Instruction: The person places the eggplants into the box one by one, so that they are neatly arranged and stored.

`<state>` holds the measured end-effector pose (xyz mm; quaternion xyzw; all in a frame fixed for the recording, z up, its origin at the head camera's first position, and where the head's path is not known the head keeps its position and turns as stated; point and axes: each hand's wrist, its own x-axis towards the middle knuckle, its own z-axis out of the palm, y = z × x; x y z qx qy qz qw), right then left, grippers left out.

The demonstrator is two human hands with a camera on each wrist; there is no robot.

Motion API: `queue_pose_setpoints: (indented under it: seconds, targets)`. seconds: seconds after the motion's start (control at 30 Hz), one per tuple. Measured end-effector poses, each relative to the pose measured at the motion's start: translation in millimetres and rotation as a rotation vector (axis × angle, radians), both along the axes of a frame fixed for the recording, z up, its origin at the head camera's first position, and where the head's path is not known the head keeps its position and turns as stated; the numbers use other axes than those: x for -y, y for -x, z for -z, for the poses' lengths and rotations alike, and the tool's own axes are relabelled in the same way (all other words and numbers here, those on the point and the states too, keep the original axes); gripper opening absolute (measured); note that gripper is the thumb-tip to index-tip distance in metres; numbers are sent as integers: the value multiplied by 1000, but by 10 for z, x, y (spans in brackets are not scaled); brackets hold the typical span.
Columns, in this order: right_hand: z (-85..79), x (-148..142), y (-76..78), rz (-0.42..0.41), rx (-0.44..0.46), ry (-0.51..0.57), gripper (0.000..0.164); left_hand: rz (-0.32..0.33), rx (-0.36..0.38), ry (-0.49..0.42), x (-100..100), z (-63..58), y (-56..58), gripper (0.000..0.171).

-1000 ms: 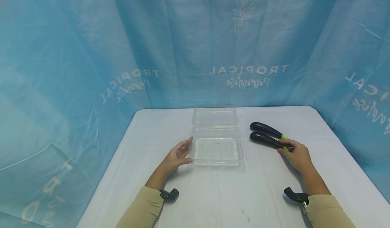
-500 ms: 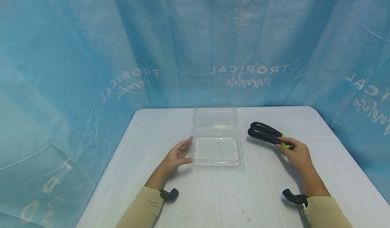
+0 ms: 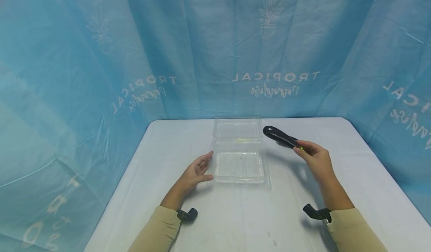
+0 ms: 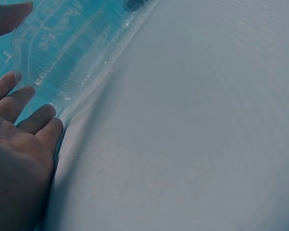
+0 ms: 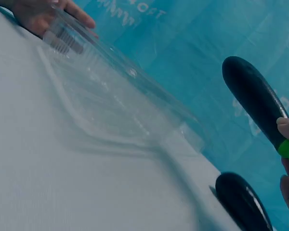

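In the head view, my right hand (image 3: 318,161) pinches a dark eggplant (image 3: 278,135) by its bright green stem end, holding it raised above the table. The right wrist view shows this eggplant (image 5: 253,98) in full, with thumb and fingers at its green collar. A second eggplant (image 5: 242,199) lies on the table below it, mostly hidden behind the first in the head view. A clear plastic clamshell box (image 3: 240,179) lies with its lid (image 3: 237,130) folded back. My left hand (image 3: 192,176) rests at its left side, fingers spread and relaxed, fingertips at the wall (image 4: 26,62).
A white cloth (image 3: 242,214) covers the table. Blue printed curtains (image 3: 208,50) hang behind it and along both sides. A black wrist mount (image 3: 188,215) sits on the left forearm and another mount (image 3: 316,211) on the right.
My right hand has lifted one eggplant off the table and carried it up and to the left, closer to the box. The left hand and the box have stayed put.
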<state>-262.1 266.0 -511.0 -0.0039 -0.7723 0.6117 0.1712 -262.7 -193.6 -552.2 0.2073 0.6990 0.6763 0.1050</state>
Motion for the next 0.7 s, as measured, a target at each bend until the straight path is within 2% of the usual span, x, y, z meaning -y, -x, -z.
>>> queue_pose_setpoints:
  seconds: [0.17,0.4,0.7]
  targets:
    - [-100,227,78,-79,-28,-14,38,9,-8,-5,9,3,3,86]
    - [-174,627,201,-192,-41,-103,34,9,3,-20,9,-7,-7,86]
    - [-200,1014,290,-312,-55,-133,34,-13,8,36,20,-28,-24,87]
